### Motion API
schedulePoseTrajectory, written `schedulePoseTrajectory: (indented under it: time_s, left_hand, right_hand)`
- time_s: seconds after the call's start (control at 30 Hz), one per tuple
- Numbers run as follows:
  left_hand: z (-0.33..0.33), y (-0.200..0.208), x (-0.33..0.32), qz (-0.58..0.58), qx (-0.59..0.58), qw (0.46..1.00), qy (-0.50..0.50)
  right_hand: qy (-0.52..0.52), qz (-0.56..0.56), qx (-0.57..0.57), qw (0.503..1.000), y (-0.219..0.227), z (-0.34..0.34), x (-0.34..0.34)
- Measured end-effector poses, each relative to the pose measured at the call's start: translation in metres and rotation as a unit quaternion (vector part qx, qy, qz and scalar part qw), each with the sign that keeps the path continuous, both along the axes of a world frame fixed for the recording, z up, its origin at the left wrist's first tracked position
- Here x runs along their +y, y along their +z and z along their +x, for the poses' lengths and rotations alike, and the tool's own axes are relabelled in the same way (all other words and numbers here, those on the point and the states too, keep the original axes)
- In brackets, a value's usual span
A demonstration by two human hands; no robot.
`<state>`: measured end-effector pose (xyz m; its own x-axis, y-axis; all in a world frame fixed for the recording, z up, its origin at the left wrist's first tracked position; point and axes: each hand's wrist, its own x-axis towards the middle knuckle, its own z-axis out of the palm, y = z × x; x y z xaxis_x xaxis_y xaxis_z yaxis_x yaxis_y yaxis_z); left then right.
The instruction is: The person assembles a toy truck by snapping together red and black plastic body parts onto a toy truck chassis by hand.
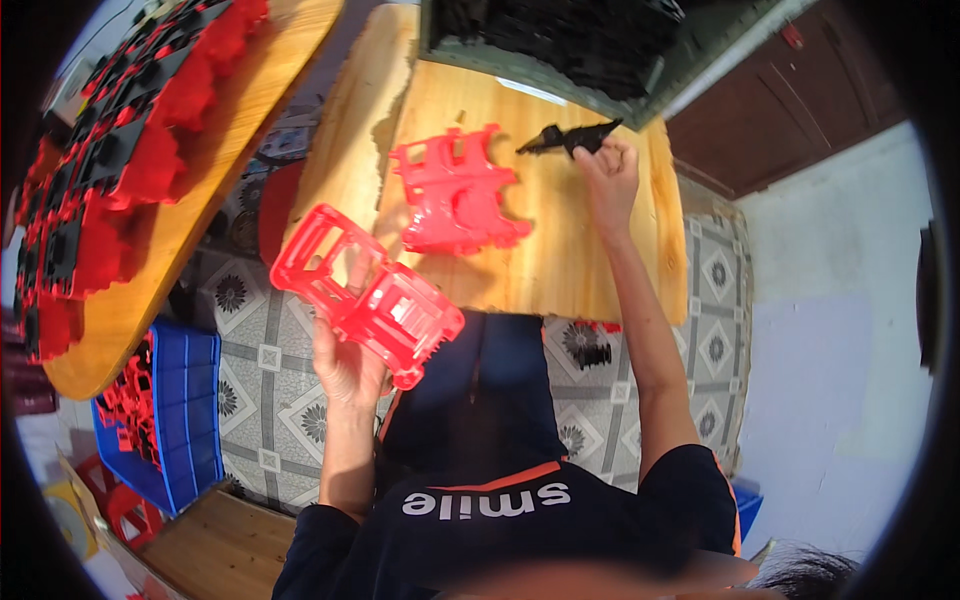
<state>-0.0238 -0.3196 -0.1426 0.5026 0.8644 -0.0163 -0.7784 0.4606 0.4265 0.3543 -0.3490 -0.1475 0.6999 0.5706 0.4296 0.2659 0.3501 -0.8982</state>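
Observation:
My left hand (345, 365) grips a red plastic frame part (365, 292), held up over the near left corner of the wooden board (560, 250). A second red frame part (455, 192) lies flat on the board's middle. My right hand (610, 175) reaches to the board's far side and pinches a small black pointed plastic piece (568, 137). Behind that piece stands a dark green crate (600, 45) full of black parts.
A long wooden table (215, 150) at the left carries rows of assembled red and black parts (110, 150). A blue bin (165, 415) with red and black pieces sits on the tiled floor (265, 380) at lower left. A white wall is on the right.

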Motion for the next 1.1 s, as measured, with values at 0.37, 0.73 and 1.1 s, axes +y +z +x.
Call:
schedulePoseTrajectory:
  time_s: [0.37,0.73,1.1]
  left_hand:
    - [0.002,0.014,-0.030,0.022,0.015,1.000,-0.003]
    - [0.007,0.038,-0.044,0.087,0.098,0.991,0.008]
    - [0.037,0.022,-0.037,0.136,0.084,0.987,0.016]
  right_hand:
    - [-0.112,-0.398,-0.344,0.843,0.066,-0.037,-0.135]
    - [0.184,-0.341,-0.457,0.801,0.025,0.035,-0.037]
    - [0.008,-0.214,-0.303,0.928,0.111,-0.171,-0.144]
